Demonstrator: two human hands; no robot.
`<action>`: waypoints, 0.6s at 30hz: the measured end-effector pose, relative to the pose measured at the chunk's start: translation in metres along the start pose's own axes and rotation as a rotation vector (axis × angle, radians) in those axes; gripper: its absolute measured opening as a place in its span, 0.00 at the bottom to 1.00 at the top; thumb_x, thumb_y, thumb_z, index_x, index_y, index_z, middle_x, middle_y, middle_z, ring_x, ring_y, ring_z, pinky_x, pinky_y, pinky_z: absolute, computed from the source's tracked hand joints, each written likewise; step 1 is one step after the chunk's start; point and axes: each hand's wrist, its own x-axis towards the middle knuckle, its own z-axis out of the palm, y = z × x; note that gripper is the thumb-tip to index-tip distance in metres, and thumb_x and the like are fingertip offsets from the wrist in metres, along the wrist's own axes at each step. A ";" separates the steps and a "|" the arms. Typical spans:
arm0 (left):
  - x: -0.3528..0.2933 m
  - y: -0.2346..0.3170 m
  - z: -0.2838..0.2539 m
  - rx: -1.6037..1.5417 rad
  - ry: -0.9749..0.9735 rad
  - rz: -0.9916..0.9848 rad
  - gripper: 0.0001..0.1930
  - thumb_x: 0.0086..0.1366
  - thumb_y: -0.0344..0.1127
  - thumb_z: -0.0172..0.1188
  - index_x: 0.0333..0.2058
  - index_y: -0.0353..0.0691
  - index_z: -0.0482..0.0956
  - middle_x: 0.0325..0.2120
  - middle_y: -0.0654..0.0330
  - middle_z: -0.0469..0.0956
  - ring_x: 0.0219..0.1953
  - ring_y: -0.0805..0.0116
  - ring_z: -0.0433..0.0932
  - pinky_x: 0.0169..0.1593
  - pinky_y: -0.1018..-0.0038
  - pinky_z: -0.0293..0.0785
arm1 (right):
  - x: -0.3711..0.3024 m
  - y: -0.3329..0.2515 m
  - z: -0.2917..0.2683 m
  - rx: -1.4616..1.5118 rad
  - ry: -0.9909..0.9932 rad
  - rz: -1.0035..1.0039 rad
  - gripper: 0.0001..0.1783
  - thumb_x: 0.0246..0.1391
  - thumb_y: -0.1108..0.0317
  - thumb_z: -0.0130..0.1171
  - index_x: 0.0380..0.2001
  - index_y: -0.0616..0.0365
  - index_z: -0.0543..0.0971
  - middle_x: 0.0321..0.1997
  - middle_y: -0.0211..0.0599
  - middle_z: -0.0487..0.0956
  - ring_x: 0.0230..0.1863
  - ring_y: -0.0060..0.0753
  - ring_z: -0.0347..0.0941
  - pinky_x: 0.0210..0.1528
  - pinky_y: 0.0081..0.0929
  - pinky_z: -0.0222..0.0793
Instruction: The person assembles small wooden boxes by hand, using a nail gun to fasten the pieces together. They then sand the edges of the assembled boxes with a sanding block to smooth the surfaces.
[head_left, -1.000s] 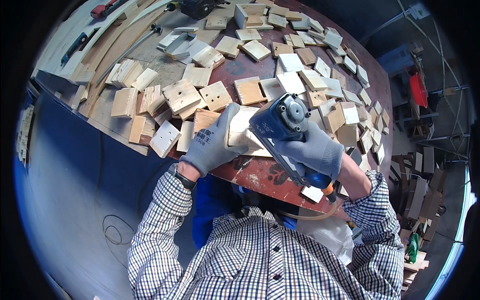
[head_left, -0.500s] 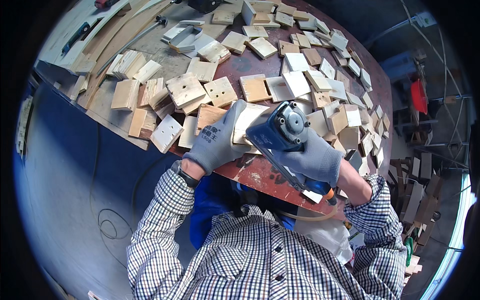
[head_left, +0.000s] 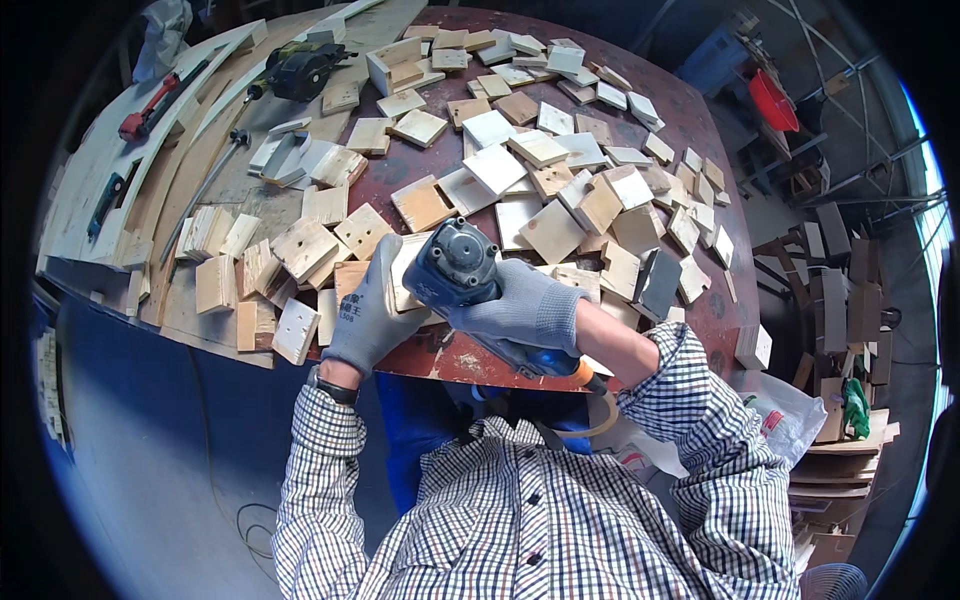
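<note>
Both my hands wear grey gloves at the table's near edge. My left hand (head_left: 372, 310) is closed on the left side of a small pale wooden block (head_left: 403, 268). A blue pneumatic nail gun (head_left: 455, 262) is gripped in my right hand (head_left: 525, 308), its bolted round head turned up toward me. The gun covers much of the block, so I cannot tell whether its nose touches the wood. From the orange fitting (head_left: 582, 372) at its lower end, a tan hose (head_left: 597, 425) runs down beside my body. Pale blocks with dark holes (head_left: 363, 230) lie just beyond my left hand.
Loose wooden blocks (head_left: 555, 232) crowd the dark red table (head_left: 450, 355). Among them is a dark grey block (head_left: 658, 284). At the far left are a black power tool (head_left: 303, 72), a hammer (head_left: 215, 180) and long boards. A red basin (head_left: 772, 100) and stacked wood (head_left: 835, 285) stand right.
The view has swung right, so the table appears farther left. The nail gun has come closer to my left hand and covers more of the block. Both hands keep their holds.
</note>
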 end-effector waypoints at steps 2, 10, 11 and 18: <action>-0.006 -0.020 0.001 0.116 -0.005 -0.063 0.36 0.61 0.38 0.73 0.63 0.38 0.66 0.58 0.48 0.73 0.62 0.51 0.76 0.65 0.64 0.72 | -0.013 0.005 0.012 0.174 0.093 -0.096 0.21 0.52 0.54 0.69 0.43 0.57 0.85 0.30 0.35 0.83 0.28 0.21 0.79 0.31 0.25 0.76; -0.004 0.003 -0.012 0.724 -0.175 -0.083 0.54 0.56 0.52 0.76 0.75 0.39 0.56 0.73 0.44 0.61 0.78 0.46 0.54 0.79 0.56 0.51 | -0.125 0.053 -0.034 0.571 0.444 -0.182 0.25 0.60 0.70 0.61 0.59 0.58 0.69 0.37 0.31 0.76 0.32 0.21 0.75 0.34 0.21 0.74; -0.008 0.011 -0.016 0.955 -0.189 -0.076 0.55 0.57 0.56 0.75 0.75 0.40 0.56 0.74 0.44 0.61 0.79 0.45 0.52 0.79 0.54 0.49 | -0.134 0.059 -0.043 0.497 0.519 -0.157 0.34 0.60 0.70 0.59 0.69 0.57 0.63 0.35 0.30 0.74 0.32 0.21 0.73 0.35 0.24 0.73; 0.009 -0.001 0.005 0.945 -0.213 0.112 0.54 0.57 0.65 0.71 0.74 0.38 0.60 0.71 0.45 0.63 0.75 0.42 0.57 0.78 0.51 0.50 | -0.160 0.215 -0.132 -0.279 1.334 0.479 0.34 0.64 0.56 0.65 0.61 0.70 0.66 0.54 0.64 0.79 0.56 0.68 0.77 0.58 0.52 0.72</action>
